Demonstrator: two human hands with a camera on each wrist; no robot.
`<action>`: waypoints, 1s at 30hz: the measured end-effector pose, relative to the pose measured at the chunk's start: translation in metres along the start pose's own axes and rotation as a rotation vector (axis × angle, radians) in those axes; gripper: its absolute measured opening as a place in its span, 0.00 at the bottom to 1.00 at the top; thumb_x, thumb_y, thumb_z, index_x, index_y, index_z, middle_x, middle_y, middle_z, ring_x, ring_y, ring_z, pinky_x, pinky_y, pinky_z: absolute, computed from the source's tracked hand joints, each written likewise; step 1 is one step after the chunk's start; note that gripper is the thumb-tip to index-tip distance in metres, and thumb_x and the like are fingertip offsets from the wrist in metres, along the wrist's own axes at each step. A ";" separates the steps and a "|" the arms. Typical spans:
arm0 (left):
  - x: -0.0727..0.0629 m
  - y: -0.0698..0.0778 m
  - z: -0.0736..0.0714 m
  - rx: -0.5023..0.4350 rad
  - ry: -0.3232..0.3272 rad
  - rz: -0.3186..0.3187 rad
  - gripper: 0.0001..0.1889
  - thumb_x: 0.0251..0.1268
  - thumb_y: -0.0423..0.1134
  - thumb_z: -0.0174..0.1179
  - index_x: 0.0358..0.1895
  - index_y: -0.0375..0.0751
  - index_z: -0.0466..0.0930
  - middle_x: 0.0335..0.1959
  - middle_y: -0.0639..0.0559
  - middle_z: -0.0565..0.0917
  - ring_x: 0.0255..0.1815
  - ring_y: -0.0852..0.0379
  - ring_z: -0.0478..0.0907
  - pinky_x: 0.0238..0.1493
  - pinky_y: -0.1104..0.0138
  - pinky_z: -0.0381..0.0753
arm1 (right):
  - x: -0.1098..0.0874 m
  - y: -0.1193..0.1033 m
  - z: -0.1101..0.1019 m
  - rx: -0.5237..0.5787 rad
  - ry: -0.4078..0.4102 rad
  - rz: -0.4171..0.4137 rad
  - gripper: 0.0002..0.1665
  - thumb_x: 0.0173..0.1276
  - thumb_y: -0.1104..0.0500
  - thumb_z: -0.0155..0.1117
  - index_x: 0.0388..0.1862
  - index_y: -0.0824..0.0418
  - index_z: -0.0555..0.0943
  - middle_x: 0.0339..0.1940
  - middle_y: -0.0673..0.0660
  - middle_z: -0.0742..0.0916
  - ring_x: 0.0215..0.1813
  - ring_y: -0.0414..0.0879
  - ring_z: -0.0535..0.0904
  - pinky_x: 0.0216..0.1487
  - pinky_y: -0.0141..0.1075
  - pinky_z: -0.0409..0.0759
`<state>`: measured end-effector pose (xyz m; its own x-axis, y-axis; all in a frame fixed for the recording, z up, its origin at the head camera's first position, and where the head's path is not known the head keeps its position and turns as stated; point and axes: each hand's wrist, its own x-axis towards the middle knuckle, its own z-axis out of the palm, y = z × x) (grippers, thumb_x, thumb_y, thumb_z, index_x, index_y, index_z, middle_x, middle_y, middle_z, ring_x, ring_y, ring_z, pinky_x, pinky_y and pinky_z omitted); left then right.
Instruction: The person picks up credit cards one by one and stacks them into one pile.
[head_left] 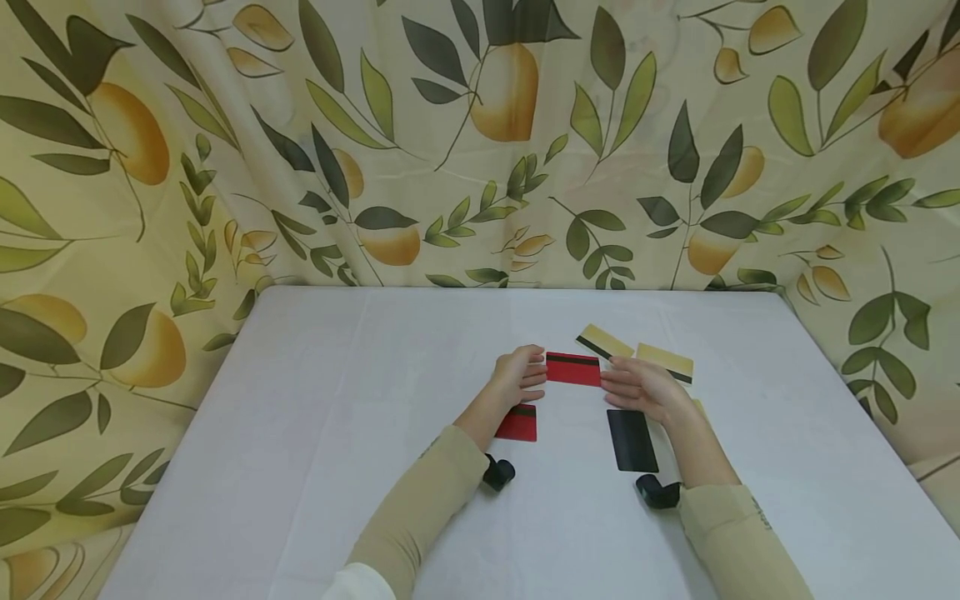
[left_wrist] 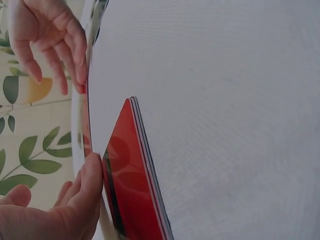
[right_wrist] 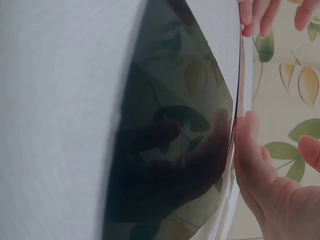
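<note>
From where I sit at the controls, the fruit-printed curtain [head_left: 450,167] fills the most of my head feed, hanging behind a table [head_left: 337,417] covered in white. Two tan sleeves come in from the near side, the left sleeve [head_left: 420,500] slanting up to the right, the right sleeve [head_left: 742,533] up to the left. The left hand [head_left: 521,373] points its slightly spread fingers rightward; in its wrist view I see the thumb standing well off from them. The right hand [head_left: 639,387] mirrors it, fingers extended leftward and its thumb apart too. Both grips read wide to me, with nothing pinched.

Between the two sets of fingertips, the red card [head_left: 573,369] lies on the table, dark stripe along its far side; I can't tell whether both hands touch it. Just nearer than the right fingers is a black card [head_left: 632,440], glossy enough to mirror the hand above it. A red-topped stack [head_left: 519,425] sits partly under the left wrist. Past the right hand I have two yellow cards [head_left: 602,340], striped, just beside each other. Smallest are the black wrist devices [head_left: 499,473], one on each arm.
</note>
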<state>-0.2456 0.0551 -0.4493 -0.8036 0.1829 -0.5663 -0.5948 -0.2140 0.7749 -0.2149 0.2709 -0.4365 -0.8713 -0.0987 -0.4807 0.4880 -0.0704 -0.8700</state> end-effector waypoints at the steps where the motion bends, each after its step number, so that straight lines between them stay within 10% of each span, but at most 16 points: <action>1: 0.000 0.000 0.000 0.000 0.000 -0.001 0.22 0.59 0.45 0.55 0.51 0.32 0.75 0.48 0.40 0.80 0.49 0.46 0.78 0.49 0.53 0.78 | 0.000 0.000 0.000 0.004 0.003 0.002 0.34 0.71 0.56 0.46 0.68 0.72 0.51 0.42 0.56 0.83 0.42 0.45 0.82 0.49 0.43 0.79; 30: 0.008 0.000 -0.006 -0.105 -0.004 -0.014 0.22 0.61 0.42 0.53 0.53 0.26 0.72 0.49 0.31 0.77 0.49 0.41 0.77 0.48 0.53 0.78 | 0.001 -0.003 -0.001 0.171 -0.010 0.091 0.35 0.73 0.56 0.44 0.71 0.68 0.47 0.35 0.54 0.83 0.41 0.46 0.82 0.50 0.41 0.78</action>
<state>-0.2518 0.0507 -0.4553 -0.7956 0.1902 -0.5752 -0.6046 -0.3113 0.7332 -0.2174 0.2717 -0.4349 -0.8230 -0.1223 -0.5547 0.5673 -0.2284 -0.7912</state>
